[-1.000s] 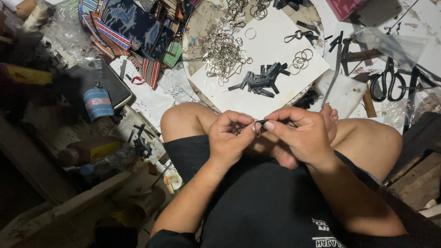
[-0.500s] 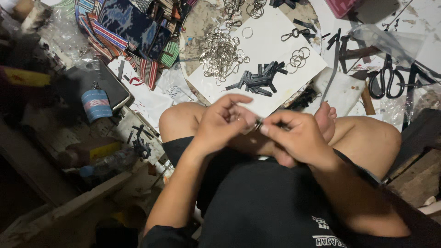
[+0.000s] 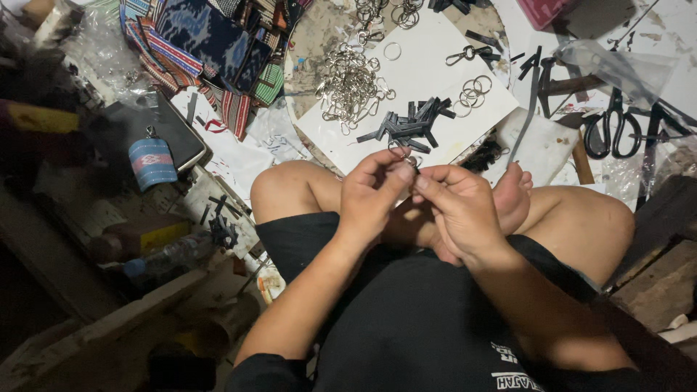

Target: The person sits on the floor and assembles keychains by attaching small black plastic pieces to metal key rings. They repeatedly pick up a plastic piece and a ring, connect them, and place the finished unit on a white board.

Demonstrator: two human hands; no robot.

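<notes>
Small silver metal ring, pinched between both hands' fingertips

a cluttered craft workshop floor: metal clasps, black straps, scissors, woven fabric pouches.

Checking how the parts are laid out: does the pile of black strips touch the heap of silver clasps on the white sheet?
Apart. The head view shows bare white sheet between the black strips and the silver clasps.

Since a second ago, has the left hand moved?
Yes. The left hand has risen toward the pile of black strips on the white sheet, fingertips now just below it, meeting the right hand.
</notes>
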